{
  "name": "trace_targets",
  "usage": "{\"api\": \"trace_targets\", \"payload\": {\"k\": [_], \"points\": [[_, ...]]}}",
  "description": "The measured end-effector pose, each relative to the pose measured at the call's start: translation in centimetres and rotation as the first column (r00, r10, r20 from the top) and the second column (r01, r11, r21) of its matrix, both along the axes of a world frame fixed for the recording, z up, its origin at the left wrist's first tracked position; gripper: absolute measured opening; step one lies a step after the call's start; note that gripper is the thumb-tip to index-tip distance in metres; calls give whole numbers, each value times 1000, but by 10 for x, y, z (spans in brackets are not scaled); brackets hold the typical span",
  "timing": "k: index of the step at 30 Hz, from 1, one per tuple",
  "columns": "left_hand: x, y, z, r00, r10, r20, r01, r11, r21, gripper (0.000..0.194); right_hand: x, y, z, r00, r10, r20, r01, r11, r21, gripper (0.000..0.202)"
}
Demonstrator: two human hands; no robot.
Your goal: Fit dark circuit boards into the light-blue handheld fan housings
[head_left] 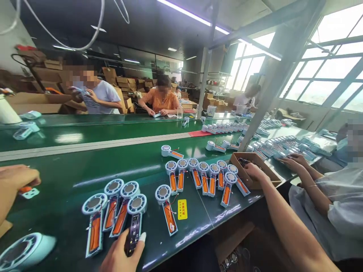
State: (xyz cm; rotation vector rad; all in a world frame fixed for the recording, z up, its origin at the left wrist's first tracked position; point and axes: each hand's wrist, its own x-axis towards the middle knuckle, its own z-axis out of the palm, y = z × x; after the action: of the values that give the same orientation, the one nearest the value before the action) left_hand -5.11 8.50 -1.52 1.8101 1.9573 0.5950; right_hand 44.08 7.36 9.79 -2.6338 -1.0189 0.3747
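Observation:
My left hand (123, 251) is closed around the handle of a light blue fan (137, 204), with its thumb beside a black circuit board (134, 232) on the handle. Three fans with orange cells in their handles lie just left of it. My right hand (253, 172) reaches into a cardboard box (265, 170) of small dark parts. Its fingers are bent together over the parts, and what they hold is hidden. A single fan (163, 193) lies between my hands, beside a yellow label (182, 209). Several more fans (203, 167) stand grouped near the box.
A co-worker's hand (22, 177) holds an orange and light blue piece at the left edge. At the right, a person's hands (295, 162) are near rows of fans. A slanted metal post (256, 113) rises behind the box. A large fan head (25, 251) sits at bottom left.

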Motion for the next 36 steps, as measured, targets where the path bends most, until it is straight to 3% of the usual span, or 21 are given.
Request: {"api": "trace_targets", "payload": {"k": [3, 5, 7, 10, 12, 13, 15, 16, 18, 20, 23, 24, 25, 28, 29, 32, 36], "points": [[0, -4, -8, 999, 18, 38, -19, 999, 32, 35, 6, -3, -20, 999, 34, -16, -35, 998, -54, 31], [2, -10, -8, 999, 19, 51, -21, 999, 33, 39, 11, -6, -25, 999, 41, 5, -41, 998, -52, 24], [2, -17, -5, 998, 40, 46, -43, 997, 67, 43, 17, -12, -20, 998, 13, 67, -12, 1000, -14, 21], [1, -31, 4, 995, 81, 54, -90, 974, 208, 46, 14, -22, -2, 978, -65, 198, 45, 993, 105, 39], [2, -41, 11, 995, 45, 94, -74, 940, 332, 40, -14, -30, 8, 965, -102, 243, 38, 966, 256, 46], [5, -47, 14, 992, -4, 123, -44, 919, 393, 36, -37, -34, 11, 971, -96, 218, 2, 918, 396, 44], [17, -57, 20, 972, -156, 176, 58, 885, 462, 31, -101, -41, 9, 988, 148, 52, -151, 802, 578, 39], [25, -61, 23, 946, -253, 204, 131, 871, 474, 31, -138, -43, 5, 932, 360, -43, -265, 758, 596, 38], [44, -69, 24, 872, -390, 297, 249, 874, 417, 41, -211, -48, -9, 712, 669, -213, -465, 676, 571, 32], [59, -76, 22, 813, -398, 425, 286, 909, 303, 47, -265, -52, -26, 521, 771, -366, -511, 625, 590, 30], [65, -80, 15, 803, -127, 582, 138, 990, 26, 46, -294, -51, -48, 324, 729, -603, -443, 680, 584, 42], [62, -80, 13, 802, -53, 595, 102, 994, -49, 47, -292, -47, -53, 323, 705, -632, -412, 706, 577, 46], [58, -79, 10, 800, -10, 600, 90, 991, -103, 48, -287, -42, -57, 374, 689, -621, -384, 724, 573, 47], [45, -74, 4, 783, 60, 619, 79, 978, -195, 50, -272, -20, -64, 676, 660, -328, -404, 704, 585, 37], [41, -71, 2, 769, 78, 634, 75, 974, -211, 50, -270, -13, -66, 723, 659, -206, -457, 680, 573, 31], [36, -66, -3, 707, 118, 697, 34, 979, -200, 52, -278, 3, -77, 731, 682, 11, -594, 629, 502, 18], [33, -62, -8, 678, 79, 731, 3, 994, -110, 51, -295, 10, -95, 771, 632, 73, -580, 650, 491, 11]]}}
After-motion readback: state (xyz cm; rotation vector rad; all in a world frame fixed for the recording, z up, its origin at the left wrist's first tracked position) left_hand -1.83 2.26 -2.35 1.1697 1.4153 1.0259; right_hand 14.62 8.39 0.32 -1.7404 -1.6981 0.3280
